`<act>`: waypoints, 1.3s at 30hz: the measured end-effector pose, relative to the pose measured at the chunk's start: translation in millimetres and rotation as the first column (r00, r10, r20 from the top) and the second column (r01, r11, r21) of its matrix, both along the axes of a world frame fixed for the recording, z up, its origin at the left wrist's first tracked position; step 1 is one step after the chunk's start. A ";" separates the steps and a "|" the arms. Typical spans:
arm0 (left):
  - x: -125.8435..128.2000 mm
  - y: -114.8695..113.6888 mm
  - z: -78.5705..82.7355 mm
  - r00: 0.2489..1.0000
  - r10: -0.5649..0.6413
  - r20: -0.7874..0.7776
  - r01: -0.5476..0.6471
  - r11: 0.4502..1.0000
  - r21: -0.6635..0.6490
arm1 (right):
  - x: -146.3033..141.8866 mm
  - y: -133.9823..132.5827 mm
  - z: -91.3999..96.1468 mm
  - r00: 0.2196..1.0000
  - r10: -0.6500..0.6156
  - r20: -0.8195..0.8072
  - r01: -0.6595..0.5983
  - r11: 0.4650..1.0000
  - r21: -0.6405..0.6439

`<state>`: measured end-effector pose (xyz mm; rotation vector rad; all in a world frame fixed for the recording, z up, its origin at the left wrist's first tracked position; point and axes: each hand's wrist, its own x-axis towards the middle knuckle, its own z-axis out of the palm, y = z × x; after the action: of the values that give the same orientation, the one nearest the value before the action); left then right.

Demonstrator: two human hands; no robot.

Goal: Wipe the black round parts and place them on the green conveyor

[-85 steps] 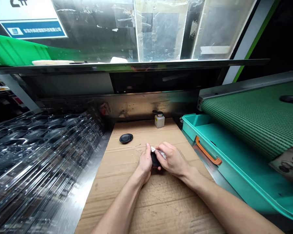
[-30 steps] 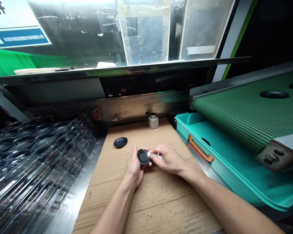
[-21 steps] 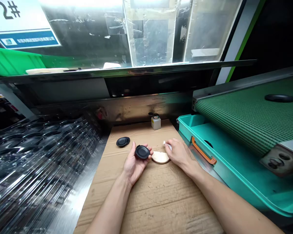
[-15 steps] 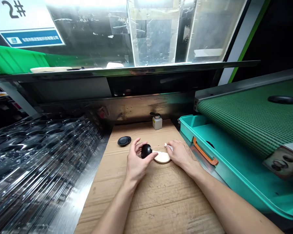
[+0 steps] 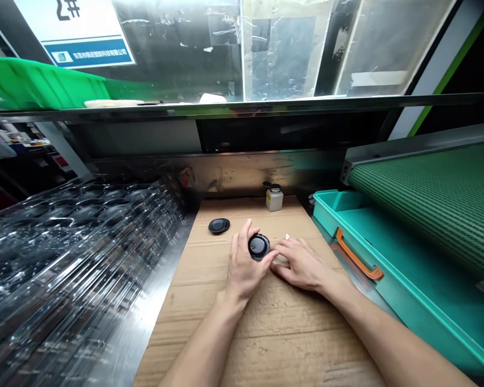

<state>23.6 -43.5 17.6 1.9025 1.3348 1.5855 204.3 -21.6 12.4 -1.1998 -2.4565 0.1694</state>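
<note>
My left hand [image 5: 244, 263] grips a round black plastic cap-like part [image 5: 259, 246] by its edge, its dished face turned up toward me. Close beside it on the right, my right hand [image 5: 300, 263] is curled low over the cardboard. Part of a pale round pad [image 5: 282, 260] shows between its fingers; the rest is covered. The tip of a small white piece [image 5: 287, 236] pokes out past the knuckles, too small to name. Farther left, another round black part [image 5: 219, 226] lies on the cardboard sheet [image 5: 242, 344].
A small white bottle [image 5: 275, 199] with an open black lid stands at the back. Clear plastic trays [image 5: 84, 258] are stacked at left. A teal bin [image 5: 411, 290] with an orange handle [image 5: 357, 258] sits at right, below a green conveyor belt [image 5: 439, 188]. A green bin [image 5: 44, 83] rests on the shelf.
My left hand has turned the black part so its dished face shows. My right hand has come in over the pale pad, covering most of it. The view has shifted.
</note>
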 end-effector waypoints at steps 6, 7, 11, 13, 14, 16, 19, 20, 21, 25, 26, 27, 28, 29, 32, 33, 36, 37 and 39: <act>12.5 7.9 -1.9 0.724 0.041 0.689 0.223 0.931 -0.290 | -15.3 -1.0 -4.7 0.873 -0.226 -0.433 0.244 0.970 -0.013; 13.9 9.5 -2.8 0.597 0.081 0.798 0.322 0.887 -0.330 | -23.3 -5.8 -5.4 0.847 -0.216 -0.486 0.236 0.972 -0.022; 11.2 11.3 -3.2 0.240 0.151 0.959 0.689 0.669 -0.277 | -48.7 -20.3 -8.7 0.884 -0.058 -0.465 0.097 0.994 0.059; 8.4 11.1 -2.3 0.154 0.111 0.982 0.747 0.637 -0.190 | -49.9 -18.8 -8.5 0.919 -0.086 -0.384 0.133 0.986 0.097; 7.6 11.4 -2.2 0.132 0.095 0.987 0.753 0.638 -0.163 | -48.5 -17.2 -7.7 0.928 -0.133 -0.349 0.179 0.978 0.103; 7.3 13.0 -2.9 0.129 0.107 0.986 0.739 0.652 -0.168 | -45.9 -16.5 -4.8 0.930 -0.208 -0.302 0.248 0.964 0.099; 6.3 17.0 -5.5 0.163 0.176 0.971 0.731 0.639 -0.239 | -48.2 -22.0 -0.5 0.956 -0.119 -0.267 0.154 0.981 0.114; 4.7 18.4 -6.1 0.174 0.181 0.968 0.729 0.637 -0.250 | -49.5 -23.1 0.2 0.965 -0.084 -0.250 0.118 0.985 0.124; 2.5 19.7 -6.3 0.190 0.181 0.965 0.721 0.642 -0.262 | -49.8 -22.6 0.3 0.970 -0.084 -0.230 0.115 0.985 0.129; -7.7 23.1 -3.7 0.351 0.155 0.923 0.635 0.685 -0.357 | -36.6 -8.2 -3.8 0.944 -0.293 -0.153 0.310 0.945 0.103; -9.4 23.5 -2.6 0.420 0.147 0.896 0.599 0.697 -0.395 | -31.2 -4.7 -5.5 0.937 -0.320 -0.143 0.335 0.937 0.097; -10.9 23.5 -1.4 0.498 0.140 0.856 0.548 0.713 -0.437 | -26.4 -2.4 -7.2 0.935 -0.328 -0.135 0.341 0.936 0.091; -12.3 23.2 -0.1 0.582 0.137 0.802 0.483 0.735 -0.476 | -22.4 -1.3 -8.9 0.938 -0.322 -0.129 0.334 0.939 0.085; -14.1 22.6 1.4 0.662 0.137 0.737 0.410 0.757 -0.509 | -19.7 -1.3 -10.3 0.943 -0.308 -0.123 0.319 0.945 0.078; -24.6 18.4 8.6 0.862 0.067 0.502 0.281 0.762 -0.584 | -17.1 -4.0 -12.4 0.960 -0.257 -0.111 0.263 0.964 0.044; -30.2 16.6 12.0 0.915 0.004 0.404 0.266 0.745 -0.612 | -17.1 -4.7 -12.3 0.963 -0.244 -0.113 0.249 0.968 0.033; -51.1 11.7 23.0 0.985 -0.170 0.022 0.133 0.679 -0.722 | -16.6 -5.0 -10.5 0.963 -0.233 -0.133 0.237 0.972 0.012; -58.1 10.6 25.9 0.976 -0.191 -0.106 0.049 0.663 -0.747 | -16.2 -4.7 -9.9 0.962 -0.234 -0.138 0.238 0.971 0.008; -70.1 9.5 29.4 0.929 -0.178 -0.324 -0.133 0.657 -0.742 | -15.6 -3.8 -9.2 0.960 -0.241 -0.145 0.244 0.970 0.001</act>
<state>-46.6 -34.0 47.0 1.6568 1.7415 0.4531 188.8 -25.4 3.2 -1.4159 -2.1625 0.1561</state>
